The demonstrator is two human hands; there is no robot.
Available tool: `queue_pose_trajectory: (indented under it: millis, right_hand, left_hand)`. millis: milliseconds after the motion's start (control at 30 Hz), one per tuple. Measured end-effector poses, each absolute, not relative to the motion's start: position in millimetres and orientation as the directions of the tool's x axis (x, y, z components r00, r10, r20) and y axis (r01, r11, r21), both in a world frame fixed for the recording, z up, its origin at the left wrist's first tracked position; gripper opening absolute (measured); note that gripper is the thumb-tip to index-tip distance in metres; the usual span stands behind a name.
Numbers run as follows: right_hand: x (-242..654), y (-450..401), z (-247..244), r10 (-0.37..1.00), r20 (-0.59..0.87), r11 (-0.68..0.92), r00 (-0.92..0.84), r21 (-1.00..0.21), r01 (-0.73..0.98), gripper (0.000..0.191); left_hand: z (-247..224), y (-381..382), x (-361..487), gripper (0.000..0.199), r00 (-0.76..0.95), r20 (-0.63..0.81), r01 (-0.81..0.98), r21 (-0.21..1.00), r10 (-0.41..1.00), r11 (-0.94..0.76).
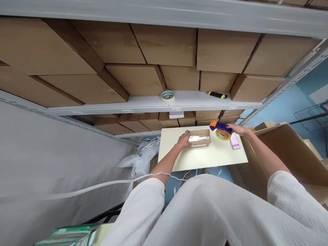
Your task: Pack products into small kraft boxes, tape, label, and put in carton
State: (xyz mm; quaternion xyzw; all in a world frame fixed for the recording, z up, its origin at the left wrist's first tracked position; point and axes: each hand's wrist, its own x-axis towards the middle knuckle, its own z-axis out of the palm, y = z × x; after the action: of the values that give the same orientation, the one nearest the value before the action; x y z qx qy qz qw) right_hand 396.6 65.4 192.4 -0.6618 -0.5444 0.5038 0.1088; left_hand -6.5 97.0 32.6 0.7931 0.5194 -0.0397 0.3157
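A small cardboard box (200, 138) with a shiny, silvery strip across its top sits on the pale yellow tabletop (197, 157). My left hand (184, 139) grips the box at its left end. Gripped by its handle end, a blue and orange tape dispenser (220, 127) with a roll of tape is in my right hand (235, 128), just right of the box. Below that hand a phone (234, 141) with a pinkish screen lies on the tabletop.
Cardboard boxes (166, 44) fill the metal shelf ahead. On its edge lie a masking tape roll (167, 96) and a utility knife (217, 95). A large open carton (294, 150) stands at right, and plastic bags (143, 157) lie at left. A white cable (107, 184) crosses my left arm.
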Motion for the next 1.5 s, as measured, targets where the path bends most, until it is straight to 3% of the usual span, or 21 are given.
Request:
queue_pose_trajectory:
  millis: [200, 333, 433, 533, 867, 1067, 1167, 1367, 1500]
  right_hand:
    - [339.2, 91.3, 270.4, 0.915, -0.180, 0.174, -0.361, -0.632, 0.755, 0.052]
    - [293.6, 133.5, 276.3, 0.913, 0.135, 0.408, -0.385, -0.327, 0.853, 0.053]
    - [270.1, 167.6, 258.7, 0.896, 0.196, 0.425, -0.398, -0.123, 0.897, 0.053]
    - [257.8, 191.4, 238.9, 0.892, 0.197, 0.423, -0.407, -0.042, 0.905, 0.051]
    - [250.9, 228.9, 212.8, 0.904, 0.227, 0.373, -0.363, -0.003, 0.928, 0.056]
    - [239.1, 183.8, 195.6, 0.881, 0.373, 0.355, -0.290, -0.117, 0.928, 0.066]
    - [231.5, 127.4, 157.9, 0.912, 0.291, 0.343, -0.288, -0.157, 0.926, 0.066]
    - [213.8, 32.5, 63.7, 0.957, -0.152, 0.200, -0.246, -0.265, 0.943, 0.065]
    - [203.2, 15.1, 34.3, 0.914, -0.246, 0.248, -0.322, -0.288, 0.925, 0.076]
  left_hand:
    - [35.2, 95.9, -5.2, 0.114, 0.463, -0.385, 0.852, 0.441, 0.799, -0.282]
    - [35.3, 95.1, -5.8, 0.114, 0.477, -0.356, 0.837, 0.463, 0.804, -0.291]
    - [33.6, 94.3, -6.3, 0.116, 0.473, -0.360, 0.837, 0.467, 0.804, -0.283]
    - [31.1, 93.8, -6.3, 0.119, 0.459, -0.385, 0.845, 0.467, 0.801, -0.259]
    - [27.1, 94.0, -7.7, 0.120, 0.480, -0.359, 0.833, 0.474, 0.800, -0.287]
    - [18.9, 93.6, -10.2, 0.117, 0.485, -0.372, 0.837, 0.460, 0.791, -0.297]
    - [18.8, 90.9, -11.8, 0.113, 0.487, -0.366, 0.845, 0.428, 0.793, -0.322]
    - [24.1, 73.6, -4.3, 0.102, 0.563, -0.285, 0.805, 0.400, 0.776, -0.438]
    - [17.2, 60.2, 4.3, 0.104, 0.649, -0.275, 0.750, 0.387, 0.710, -0.536]
